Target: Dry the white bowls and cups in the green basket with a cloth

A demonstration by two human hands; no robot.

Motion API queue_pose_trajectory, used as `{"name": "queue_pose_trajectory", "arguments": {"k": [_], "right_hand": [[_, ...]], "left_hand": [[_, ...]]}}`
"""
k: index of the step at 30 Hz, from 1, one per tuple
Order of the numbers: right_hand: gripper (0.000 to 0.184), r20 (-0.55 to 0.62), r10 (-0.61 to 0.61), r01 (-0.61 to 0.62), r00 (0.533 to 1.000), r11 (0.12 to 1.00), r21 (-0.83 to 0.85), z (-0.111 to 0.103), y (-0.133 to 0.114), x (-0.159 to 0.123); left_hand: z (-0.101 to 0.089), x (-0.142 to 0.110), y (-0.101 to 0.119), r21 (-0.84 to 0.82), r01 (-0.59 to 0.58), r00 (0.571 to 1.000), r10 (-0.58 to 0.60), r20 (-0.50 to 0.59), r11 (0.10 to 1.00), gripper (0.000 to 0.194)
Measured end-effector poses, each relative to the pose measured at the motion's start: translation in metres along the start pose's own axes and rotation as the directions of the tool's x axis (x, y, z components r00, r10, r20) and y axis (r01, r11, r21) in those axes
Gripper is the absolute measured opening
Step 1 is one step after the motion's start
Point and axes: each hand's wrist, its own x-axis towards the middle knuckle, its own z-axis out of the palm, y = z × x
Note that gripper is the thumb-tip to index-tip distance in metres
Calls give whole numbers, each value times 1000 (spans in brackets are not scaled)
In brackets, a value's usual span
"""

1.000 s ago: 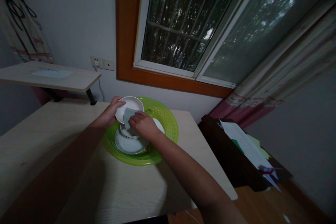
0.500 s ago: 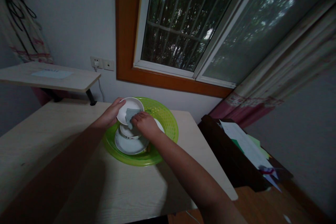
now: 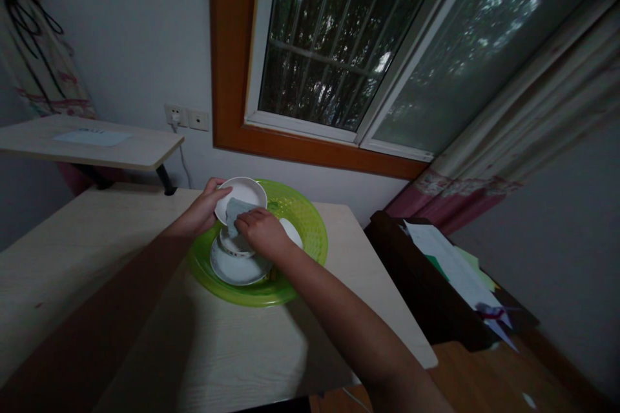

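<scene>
My left hand (image 3: 207,205) grips the left rim of a white bowl (image 3: 248,190), which is tilted toward me above a green plastic basin (image 3: 314,226). A grey-green cloth (image 3: 234,210) is pinched in my right hand (image 3: 261,230) and lies against the inside of the bowl. Beneath, another bowl (image 3: 232,243) sits on a white plate (image 3: 235,270) in the basin. A further white dish (image 3: 293,232) shows partly behind my right wrist.
The basin stands on a pale wooden table (image 3: 232,355). A raised shelf (image 3: 97,142) is at the back left, near wall sockets (image 3: 186,117). Right of the table, papers (image 3: 450,264) lie on dark furniture (image 3: 402,271). A window (image 3: 339,45) is behind.
My right hand has moved slightly left and down with the cloth across the bowl. The left hand still holds the bowl in nearly the same place.
</scene>
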Motion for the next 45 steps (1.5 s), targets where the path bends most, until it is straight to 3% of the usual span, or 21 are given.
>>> {"name": "queue_pose_trajectory", "arguments": {"k": [3, 9, 17, 23, 29, 33, 37, 42, 45], "right_hand": [[13, 0, 0, 0, 1000, 999, -33, -2, 4, 0], [11, 10, 67, -67, 998, 996, -56, -1, 7, -1], [15, 40, 2, -3, 999, 1000, 24, 5, 5, -2], [35, -60, -12, 17, 998, 995, 98, 13, -2, 0], [42, -107, 21, -9, 994, 994, 111, 19, -2, 0], [59, -76, 69, -59, 995, 989, 136, 16, -3, 0], [76, -46, 132, -126, 990, 986, 113, 13, -3, -1], [67, -19, 257, -256, 966, 966, 29, 14, -3, -1], [42, -11, 244, -244, 970, 970, -12, 11, -3, 1]], "left_hand": [[-3, 2, 0, -31, -2, 1000, 1, -23, 1000, 41], [0, -1, 3, -71, 78, 995, -73, 61, 994, 33], [2, 0, -1, -25, 19, 999, -18, 29, 1000, 29], [-1, 1, -7, 26, 0, 996, -3, 88, 1000, 26], [-3, 1, -13, 10, 4, 983, -6, 183, 1000, 35], [-1, -1, -13, -13, 64, 970, -60, 234, 998, 49], [1, 1, -13, -31, 52, 968, -42, 249, 998, 46], [1, 1, -10, -3, 1, 986, -1, 168, 1000, 46], [1, 1, -9, 3, -8, 994, 8, 112, 1000, 45]]}}
